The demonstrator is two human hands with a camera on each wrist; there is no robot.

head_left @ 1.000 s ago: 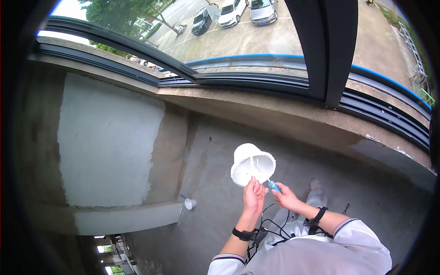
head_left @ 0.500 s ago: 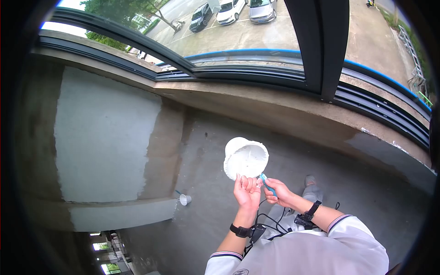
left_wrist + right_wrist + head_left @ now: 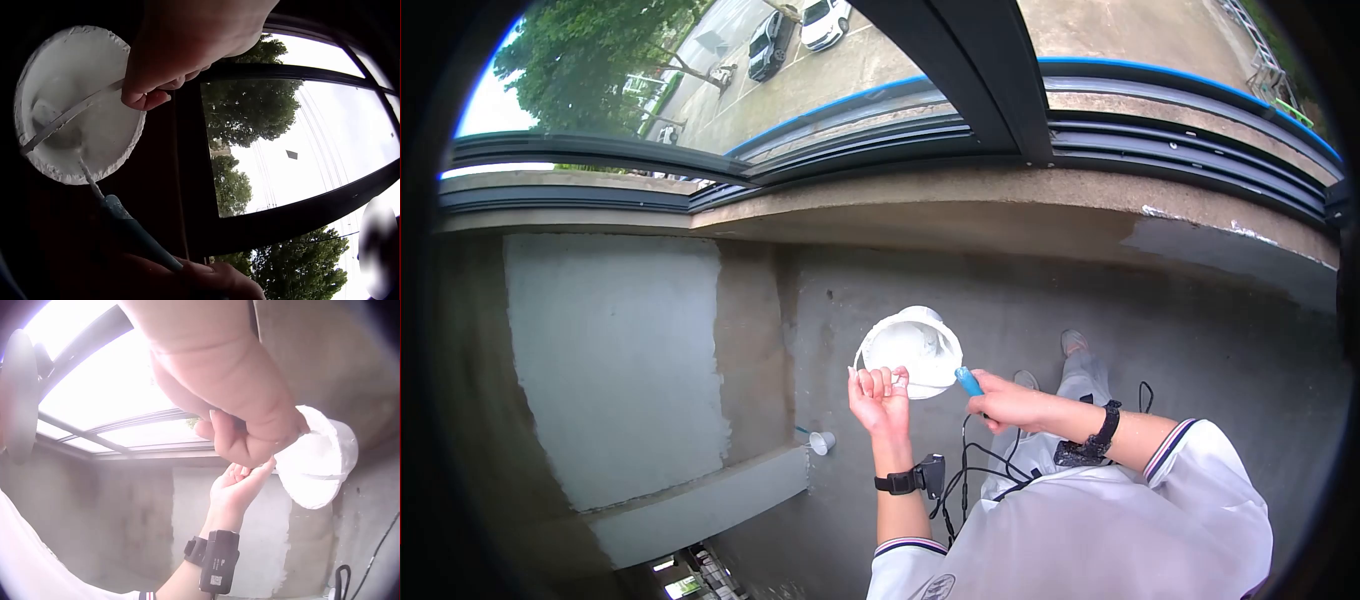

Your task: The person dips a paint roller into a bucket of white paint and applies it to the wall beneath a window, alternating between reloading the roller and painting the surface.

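A white bucket [image 3: 915, 350] with white paste on its inner wall hangs tilted from its strap handle [image 3: 69, 117]. My left hand [image 3: 880, 402] grips that handle with curled fingers. A tool with a blue handle [image 3: 968, 382] is in my right hand [image 3: 1012, 405], whose fingers curl round it at the bucket's right side. In the left wrist view the tool's thin shank [image 3: 91, 178] reaches over the rim into the bucket; its far end is hard to make out in the white paste.
On the grey floor [image 3: 880, 480] stands a small white cup [image 3: 822, 442] with a blue-handled thing in it. A pale coated patch [image 3: 615, 350] covers part of the left wall. The window sill [image 3: 1000, 190] runs across the top, and black cables [image 3: 975, 470] hang by the waist.
The view has turned and shifted. The left hand and bucket have moved left, apart from the right hand. The tool, earlier held up at the left fingers, now reaches into the bucket.
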